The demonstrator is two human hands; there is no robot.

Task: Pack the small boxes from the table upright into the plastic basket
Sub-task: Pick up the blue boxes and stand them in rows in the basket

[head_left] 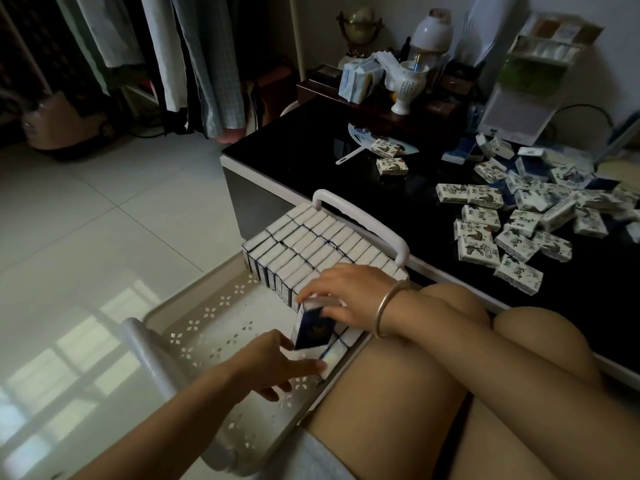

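Plastic basket stands on the floor against the dark surface. Packed rows of upright boxes fill roughly its far half; the near half shows bare perforated bottom. A loose pile still lies on the surface beyond the basket, so much work appears to remain. Inside the basket, at the rows' near end, the right hand fingers grip one dark-faced box. The left hand, fingers straight, presses the box tops beside it.
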